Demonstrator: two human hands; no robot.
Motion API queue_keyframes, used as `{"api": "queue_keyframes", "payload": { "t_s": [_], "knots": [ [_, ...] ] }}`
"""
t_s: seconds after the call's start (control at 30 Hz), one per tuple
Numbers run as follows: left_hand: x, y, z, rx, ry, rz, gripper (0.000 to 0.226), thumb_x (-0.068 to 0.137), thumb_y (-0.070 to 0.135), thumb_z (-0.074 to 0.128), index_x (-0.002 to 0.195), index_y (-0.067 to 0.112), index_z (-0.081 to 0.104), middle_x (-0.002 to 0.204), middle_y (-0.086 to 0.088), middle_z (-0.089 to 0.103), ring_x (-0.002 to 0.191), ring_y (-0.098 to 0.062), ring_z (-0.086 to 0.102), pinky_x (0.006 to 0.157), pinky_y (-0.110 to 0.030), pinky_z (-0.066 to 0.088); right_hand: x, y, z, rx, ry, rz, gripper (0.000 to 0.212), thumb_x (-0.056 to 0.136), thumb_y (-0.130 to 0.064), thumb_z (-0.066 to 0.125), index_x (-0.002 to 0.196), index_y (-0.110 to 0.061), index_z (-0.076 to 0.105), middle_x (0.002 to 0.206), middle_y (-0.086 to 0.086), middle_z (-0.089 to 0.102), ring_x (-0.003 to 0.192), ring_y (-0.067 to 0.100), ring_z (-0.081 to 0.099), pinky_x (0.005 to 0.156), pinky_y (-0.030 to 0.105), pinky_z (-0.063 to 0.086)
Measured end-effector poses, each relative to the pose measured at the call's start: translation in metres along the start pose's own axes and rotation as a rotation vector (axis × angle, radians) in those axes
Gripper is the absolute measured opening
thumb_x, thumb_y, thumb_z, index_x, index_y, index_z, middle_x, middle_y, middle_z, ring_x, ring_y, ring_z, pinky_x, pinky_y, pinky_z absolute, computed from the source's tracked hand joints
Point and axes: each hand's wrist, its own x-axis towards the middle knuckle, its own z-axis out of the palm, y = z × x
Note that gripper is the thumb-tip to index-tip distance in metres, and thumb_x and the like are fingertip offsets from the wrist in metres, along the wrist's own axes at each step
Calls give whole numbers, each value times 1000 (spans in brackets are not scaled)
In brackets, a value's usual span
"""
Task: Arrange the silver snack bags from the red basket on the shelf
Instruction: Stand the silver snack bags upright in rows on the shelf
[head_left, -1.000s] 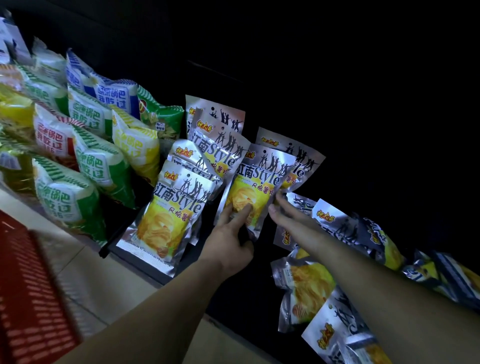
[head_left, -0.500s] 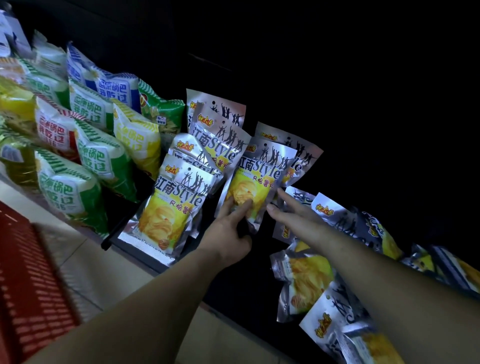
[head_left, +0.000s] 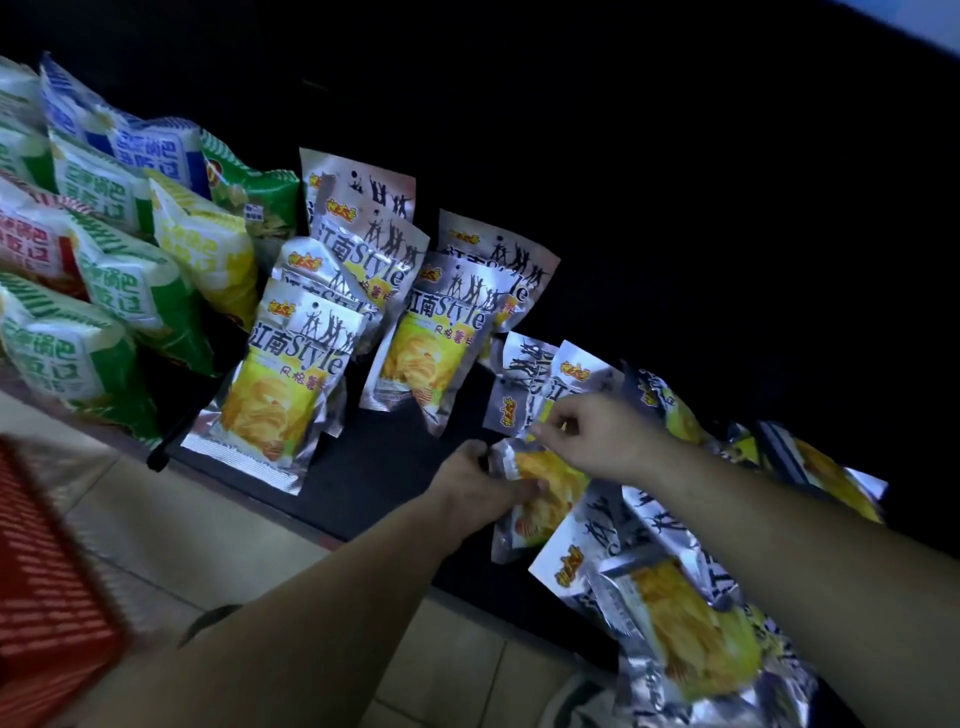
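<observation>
Crinkled silver snack bag (head_left: 556, 486), yellow print, in left hand (head_left: 478, 483) grip; neighbouring bag (head_left: 576, 376) in right hand (head_left: 602, 434) grip.

The room is dim. Pale beige floor (head_left: 171, 525) tiles with darker joints run from 9 o'clock down to 6 o'clock. Above them a black shelf (head_left: 374, 467) board slants toward 5 o'clock. From 12 to 3 o'clock all is black, without detail. A pale bluish strip (head_left: 930, 21) shows at the 1 o'clock corner.
</observation>
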Motion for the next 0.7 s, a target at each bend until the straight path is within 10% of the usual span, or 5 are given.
{"api": "queue_keyframes", "payload": {
  "t_s": [0.13,0.3,0.53,0.7],
  "knots": [
    [-3,13,-3,-212,-13,7,38,70,20,93,101,8,75,89,-2,78,65,-7,72,52,-20,54,-14,8,-7,-25,8,-32,52,82,-79,41,88,-33,66,77,-6,66,68,13,63,67,43,58],
    [-18,30,-34,-255,-21,92,20,73,12,88,90,12,78,86,-9,79,77,-26,76,70,-40,63,-22,4,-26,-19,53,-25,36,94,-63,54,113,-35,66,122,-9,60,105,13,59,92,41,52],
    [-68,55,-125,-344,61,236,15,84,10,80,91,3,69,90,-21,74,83,-35,73,78,-52,59,-17,-40,-54,369,168,144,103,76,-66,76,158,-33,25,164,-3,24,146,23,35,114,38,37],
    [-99,43,-159,-570,147,219,14,89,-4,71,89,7,60,81,-18,69,63,-29,69,52,-37,57,-12,-70,-56,822,-40,116,48,86,-30,82,128,-19,62,116,9,74,92,22,70,78,36,50]
  ]
}}
